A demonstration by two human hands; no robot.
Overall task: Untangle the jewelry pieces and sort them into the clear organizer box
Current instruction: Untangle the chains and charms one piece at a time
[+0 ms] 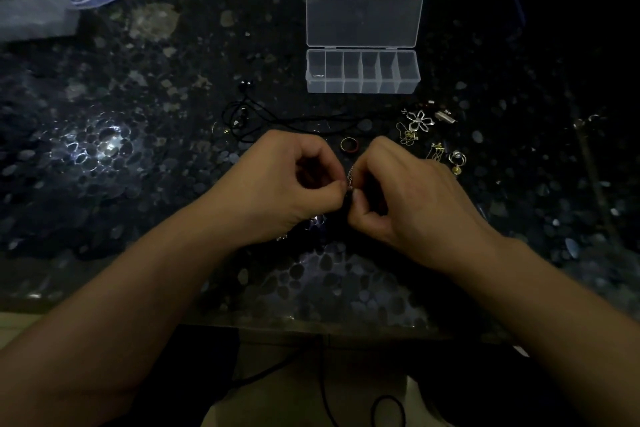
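Surface: dark speckled stone table (145, 107), dimly lit.
Organizer: clear organizer box (363, 72) lies open at the far side, lid flat behind it.
Hands: left hand (291, 184) and right hand (401, 194) meet at centre, both pinching a thin silver chain (350, 174) between fingertips.
Loose pieces: red ring (348, 144) just beyond the knuckles; flower pendant (420, 120) to the right; black cord (263, 121) to the left.

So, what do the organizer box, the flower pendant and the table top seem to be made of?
Organizer box: clear, slightly frosted plastic; the dividers show through its walls. Flower pendant: probably silver-toned metal, since its thin outline glints brightly. Table top: dark polished stone or a glossy imitation, speckled with pebble-like patches and mirroring the light.
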